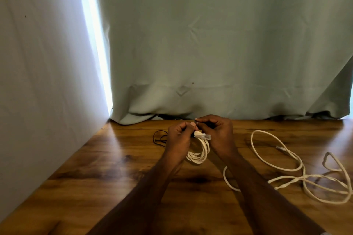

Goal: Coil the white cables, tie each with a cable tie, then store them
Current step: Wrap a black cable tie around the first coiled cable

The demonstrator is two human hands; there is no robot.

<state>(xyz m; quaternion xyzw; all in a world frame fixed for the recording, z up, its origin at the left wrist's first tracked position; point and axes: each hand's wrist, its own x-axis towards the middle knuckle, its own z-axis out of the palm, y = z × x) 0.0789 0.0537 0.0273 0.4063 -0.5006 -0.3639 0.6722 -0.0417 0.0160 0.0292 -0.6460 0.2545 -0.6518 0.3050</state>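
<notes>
Loose cable (pixel 298 171): sprawled on the counter (pixel 95 177), right of the arms.
Coiled cable (pixel 199 151): hung between both hands.
Left hand (pixel 179 139): fingers gripped the coil's top.
Right hand (pixel 217 133): fingers pinched a dark tie, barely visible.
Black tie (pixel 159 137): lay far left.

Coiled white cable (pixel 198 153), held upright between both hands; loose white cable (pixel 298 175) sprawled right on tabletop; black cable tie (pixel 159 138) behind left.

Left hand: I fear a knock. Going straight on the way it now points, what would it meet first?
Probably the right hand: the left hand points at it across the coiled white cable, fingertips almost touching. Depth is unclear.
</notes>
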